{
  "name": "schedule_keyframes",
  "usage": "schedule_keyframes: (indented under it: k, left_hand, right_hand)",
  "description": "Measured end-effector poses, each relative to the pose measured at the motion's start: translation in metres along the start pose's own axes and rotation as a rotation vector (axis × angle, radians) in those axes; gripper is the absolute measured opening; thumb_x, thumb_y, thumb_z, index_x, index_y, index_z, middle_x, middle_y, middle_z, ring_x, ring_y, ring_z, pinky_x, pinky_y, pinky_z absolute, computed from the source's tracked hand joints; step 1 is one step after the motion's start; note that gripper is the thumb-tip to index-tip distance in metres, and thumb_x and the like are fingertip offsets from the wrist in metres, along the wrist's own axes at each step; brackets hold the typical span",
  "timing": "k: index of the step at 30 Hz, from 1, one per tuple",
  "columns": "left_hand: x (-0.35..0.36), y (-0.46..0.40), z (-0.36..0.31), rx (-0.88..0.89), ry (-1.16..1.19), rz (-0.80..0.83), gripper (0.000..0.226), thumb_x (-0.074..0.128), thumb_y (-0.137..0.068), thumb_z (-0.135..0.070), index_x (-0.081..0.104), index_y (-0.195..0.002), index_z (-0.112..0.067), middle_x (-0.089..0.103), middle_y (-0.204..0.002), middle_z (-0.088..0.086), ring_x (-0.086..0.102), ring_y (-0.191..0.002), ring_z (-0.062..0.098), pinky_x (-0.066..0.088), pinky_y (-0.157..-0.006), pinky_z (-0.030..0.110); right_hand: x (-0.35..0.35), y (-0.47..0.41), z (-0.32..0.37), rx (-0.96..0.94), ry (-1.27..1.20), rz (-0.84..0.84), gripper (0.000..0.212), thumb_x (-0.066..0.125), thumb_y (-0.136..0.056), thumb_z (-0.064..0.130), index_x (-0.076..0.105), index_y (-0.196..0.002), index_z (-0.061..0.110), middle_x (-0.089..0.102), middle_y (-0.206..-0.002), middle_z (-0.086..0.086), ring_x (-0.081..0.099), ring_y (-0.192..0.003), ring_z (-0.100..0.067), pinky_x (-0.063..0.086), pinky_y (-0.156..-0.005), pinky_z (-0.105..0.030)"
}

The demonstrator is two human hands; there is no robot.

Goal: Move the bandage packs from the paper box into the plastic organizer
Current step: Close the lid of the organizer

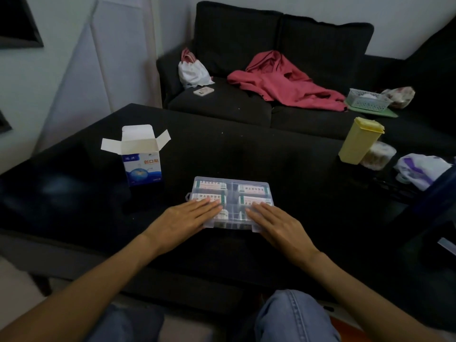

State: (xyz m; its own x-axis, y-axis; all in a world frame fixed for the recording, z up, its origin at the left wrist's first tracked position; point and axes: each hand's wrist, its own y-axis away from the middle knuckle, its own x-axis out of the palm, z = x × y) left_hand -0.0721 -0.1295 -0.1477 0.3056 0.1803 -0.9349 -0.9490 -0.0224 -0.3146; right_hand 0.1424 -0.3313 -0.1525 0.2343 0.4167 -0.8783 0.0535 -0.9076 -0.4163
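Both hands flat, grip released, on organizer (232, 186); paper box (142, 159) left, seemingly empty.

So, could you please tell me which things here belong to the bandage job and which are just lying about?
Part of the job:
paper box, open, upright
plastic organizer, lid shut, packs inside
bandage packs
left hand and right hand, flat on the lid

Lying about:
yellow container
red garment
phone
white bag
green basket
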Motion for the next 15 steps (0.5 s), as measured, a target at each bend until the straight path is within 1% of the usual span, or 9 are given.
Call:
schedule_keyframes:
  k: [3,5,6,7,9,10,11,13,15]
  left_hand:
    - [0.002,0.0,-0.002,-0.006,-0.031,-0.051,0.079,0.081,-0.069,-0.027,0.046,-0.138,-0.018,0.052,-0.139,0.004,0.048,-0.127,0.015,0.035,-0.103,0.035]
    - [0.003,0.0,-0.002,-0.007,-0.014,-0.046,0.074,0.077,-0.074,-0.029,0.044,-0.139,-0.018,0.051,-0.14,0.003,0.045,-0.128,0.014,0.037,-0.103,0.036]
    - [0.003,0.0,0.0,-0.003,-0.001,-0.033,0.069,0.07,-0.081,-0.033,0.041,-0.141,-0.02,0.049,-0.141,0.003,0.041,-0.13,0.013,0.039,-0.104,0.036]
    - [0.001,0.001,0.0,-0.006,0.012,-0.015,0.063,0.058,-0.088,-0.041,0.037,-0.143,-0.021,0.046,-0.143,0.001,0.037,-0.132,0.012,0.037,-0.106,0.036]
    - [-0.003,0.001,0.0,-0.036,0.067,0.028,0.064,0.034,-0.093,-0.059,0.029,-0.147,-0.025,0.033,-0.15,-0.003,0.025,-0.138,0.009,0.024,-0.111,0.036]
    - [-0.004,0.001,0.0,-0.054,0.099,0.04,0.066,0.024,-0.094,-0.063,0.025,-0.149,-0.026,0.027,-0.151,-0.005,0.02,-0.14,0.007,0.017,-0.113,0.035]
    - [-0.004,0.001,0.0,-0.061,0.118,0.042,0.066,0.017,-0.095,-0.063,0.024,-0.149,-0.026,0.025,-0.152,-0.006,0.019,-0.14,0.006,0.014,-0.114,0.035]
    - [-0.002,0.002,-0.001,-0.053,0.106,-0.001,0.063,0.011,-0.097,-0.059,0.027,-0.148,-0.026,0.032,-0.151,-0.004,0.022,-0.139,0.007,0.017,-0.112,0.037]
    - [0.0,0.003,0.001,-0.058,0.111,0.016,0.061,0.013,-0.097,-0.057,0.026,-0.148,-0.027,0.032,-0.151,-0.005,0.023,-0.139,0.007,0.017,-0.112,0.038]
  right_hand:
    - [0.003,0.002,0.003,0.037,-0.011,0.02,0.074,0.073,-0.075,0.026,0.04,-0.14,0.017,0.053,-0.137,-0.011,0.052,-0.125,-0.025,0.042,-0.102,-0.041]
    - [0.003,0.003,0.005,0.056,-0.034,0.045,0.068,0.069,-0.078,0.028,0.043,-0.14,0.018,0.051,-0.138,-0.01,0.05,-0.127,-0.024,0.042,-0.104,-0.04]
    - [0.002,0.002,0.005,0.065,-0.052,0.056,0.064,0.065,-0.081,0.031,0.043,-0.14,0.018,0.051,-0.139,-0.009,0.049,-0.128,-0.024,0.042,-0.104,-0.04]
    - [-0.001,0.002,0.005,0.074,-0.075,0.069,0.061,0.059,-0.085,0.037,0.042,-0.141,0.02,0.05,-0.14,-0.008,0.048,-0.129,-0.022,0.042,-0.104,-0.04]
    - [-0.006,0.001,0.005,0.098,-0.112,0.092,0.061,0.044,-0.09,0.055,0.04,-0.142,0.024,0.047,-0.143,-0.004,0.043,-0.132,-0.019,0.038,-0.107,-0.037]
    - [-0.008,0.001,0.005,0.107,-0.134,0.096,0.062,0.037,-0.092,0.06,0.039,-0.143,0.025,0.045,-0.144,-0.003,0.04,-0.134,-0.017,0.033,-0.11,-0.036]
    - [-0.009,0.0,0.005,0.115,-0.158,0.096,0.061,0.032,-0.093,0.06,0.038,-0.144,0.027,0.043,-0.145,-0.001,0.037,-0.136,-0.016,0.029,-0.111,-0.035]
    - [-0.009,0.001,0.005,0.131,-0.192,0.09,0.055,0.028,-0.096,0.055,0.037,-0.144,0.028,0.042,-0.146,0.001,0.035,-0.136,-0.013,0.026,-0.112,-0.034]
    - [-0.008,0.0,0.005,0.144,-0.214,0.071,0.052,0.033,-0.095,0.05,0.04,-0.142,0.028,0.044,-0.144,0.002,0.036,-0.135,-0.012,0.028,-0.111,-0.033]
